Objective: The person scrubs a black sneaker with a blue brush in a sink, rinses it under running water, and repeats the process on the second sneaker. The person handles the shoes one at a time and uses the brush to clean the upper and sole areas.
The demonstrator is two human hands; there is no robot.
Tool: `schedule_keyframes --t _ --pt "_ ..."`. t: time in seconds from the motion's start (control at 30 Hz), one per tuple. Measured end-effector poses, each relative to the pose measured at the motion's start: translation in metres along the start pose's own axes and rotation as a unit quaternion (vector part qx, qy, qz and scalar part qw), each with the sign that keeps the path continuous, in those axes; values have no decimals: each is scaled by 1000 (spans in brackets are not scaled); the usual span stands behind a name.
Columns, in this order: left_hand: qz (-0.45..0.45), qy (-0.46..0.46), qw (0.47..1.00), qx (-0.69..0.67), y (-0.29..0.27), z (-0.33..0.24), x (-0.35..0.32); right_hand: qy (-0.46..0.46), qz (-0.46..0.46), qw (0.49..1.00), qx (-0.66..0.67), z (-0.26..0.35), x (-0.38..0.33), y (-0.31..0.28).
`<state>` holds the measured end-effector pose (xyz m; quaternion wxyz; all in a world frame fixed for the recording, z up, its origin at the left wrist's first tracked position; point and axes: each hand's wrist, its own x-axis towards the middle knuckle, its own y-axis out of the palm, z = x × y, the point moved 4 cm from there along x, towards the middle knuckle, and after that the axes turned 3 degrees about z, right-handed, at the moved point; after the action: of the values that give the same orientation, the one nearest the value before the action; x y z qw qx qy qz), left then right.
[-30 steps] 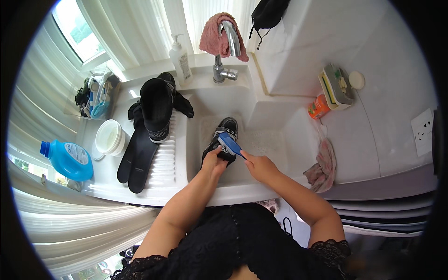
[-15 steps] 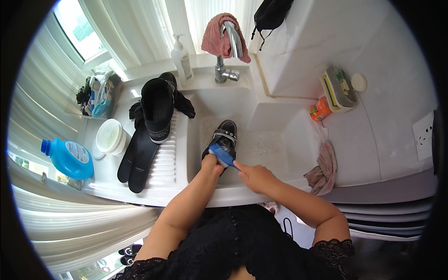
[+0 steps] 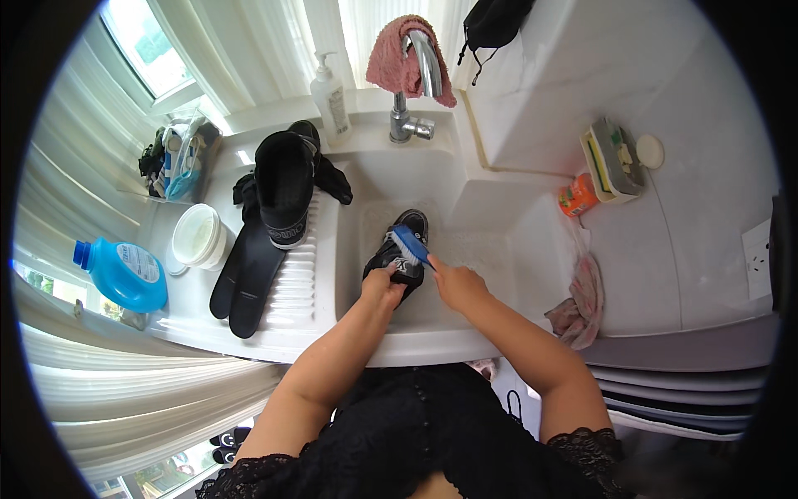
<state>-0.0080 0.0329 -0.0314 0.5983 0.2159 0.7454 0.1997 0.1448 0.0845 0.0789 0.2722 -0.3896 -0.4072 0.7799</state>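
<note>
A black shoe with white markings (image 3: 413, 272) lies in the white sink (image 3: 499, 279), its toe pointing away from me. My left hand (image 3: 381, 287) grips the near end of this shoe from its left side. In my right hand (image 3: 456, 283) is the handle of a blue scrubbing brush (image 3: 411, 245). Its pale bristles rest against the upper of the shoe, near the middle. The fingers of the right hand are closed round the handle, which they partly hide.
Left on the ribbed drainboard (image 3: 293, 291) are another black shoe (image 3: 285, 187) and black insoles (image 3: 249, 279). Beyond them stand a white tub (image 3: 199, 237) and a blue detergent bottle (image 3: 125, 276). A faucet (image 3: 403, 125) draped with a pink cloth (image 3: 395, 62) rises behind the sink.
The brush has moved away from me along the shoe, from the near part toward the toe. Both hands stay on what they hold; the view has shifted slightly.
</note>
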Motion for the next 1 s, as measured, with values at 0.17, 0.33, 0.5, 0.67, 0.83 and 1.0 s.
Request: schedule_keyframes --t 0.17,0.33,0.5,0.67,0.83,1.0 --pt "27 -13 1000 -1 6 -5 -10 -83 -34 995 31 15 18 -2" --pt "16 -4 999 52 0 0 -9 -83 56 990 -95 6 27 -4" --pt "-8 -21 997 72 -5 0 -6 -159 83 976 -127 29 20 -14" --pt "-31 -25 998 52 -4 -1 -9 -94 43 985 -140 1 37 -14" --pt "23 18 992 124 -1 -8 -16 -98 62 991 -73 -8 6 -8" --pt "-91 75 961 249 -20 -19 43 -8 23 1000 -16 -42 13 -22"
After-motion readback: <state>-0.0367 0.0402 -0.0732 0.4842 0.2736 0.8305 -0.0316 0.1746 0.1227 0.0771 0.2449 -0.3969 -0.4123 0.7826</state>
